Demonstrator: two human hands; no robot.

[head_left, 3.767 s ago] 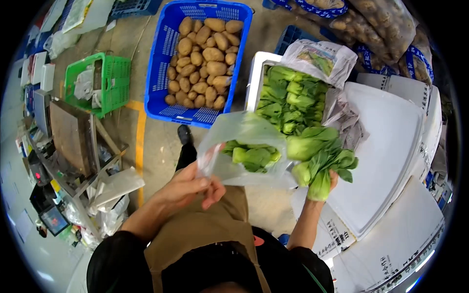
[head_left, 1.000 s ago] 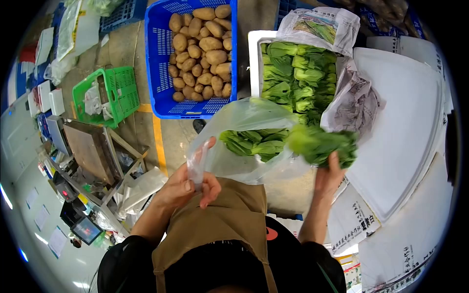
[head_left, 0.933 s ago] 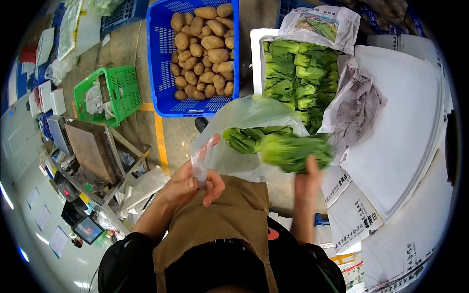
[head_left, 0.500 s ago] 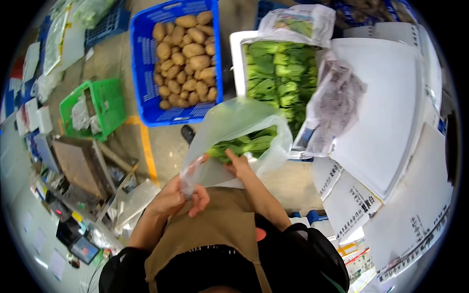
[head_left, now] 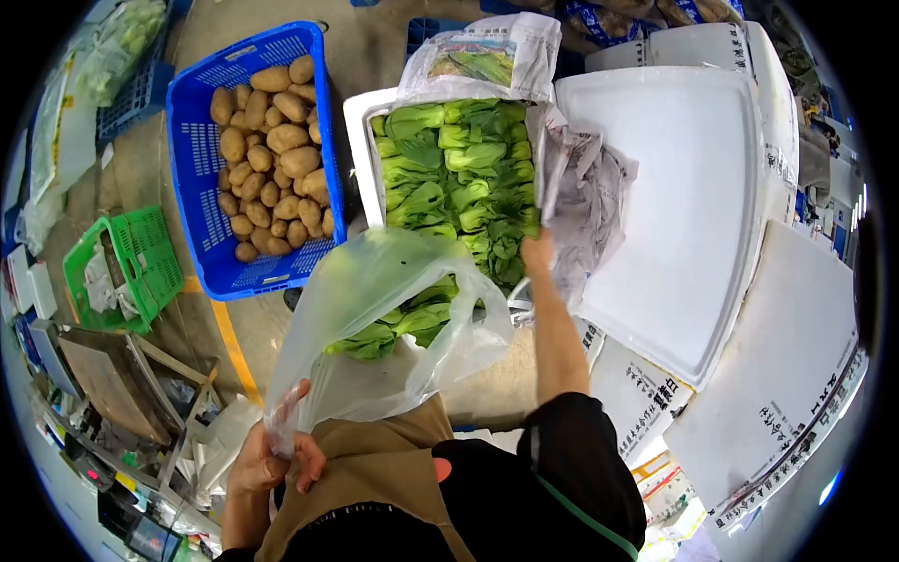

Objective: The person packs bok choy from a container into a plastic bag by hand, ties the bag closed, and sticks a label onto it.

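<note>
My left hand is closed on the rim of a clear plastic bag. The bag gapes open and holds several green bok choy. My right hand is at the lower right edge of a white foam box, touching or just over the bok choy packed there in rows. Its fingers are blurred and partly hidden, so their grip does not show. The bag overlaps the box's near side.
A blue crate of potatoes stands left of the box. Further left is a green crate. Printed paper drapes over the box's far edge. A white foam lid and foam boxes lie to the right.
My right hand has left the bok choy inside the bag and moved forward and right to the foam box. My left hand keeps hold of the bag. The view has shifted.
</note>
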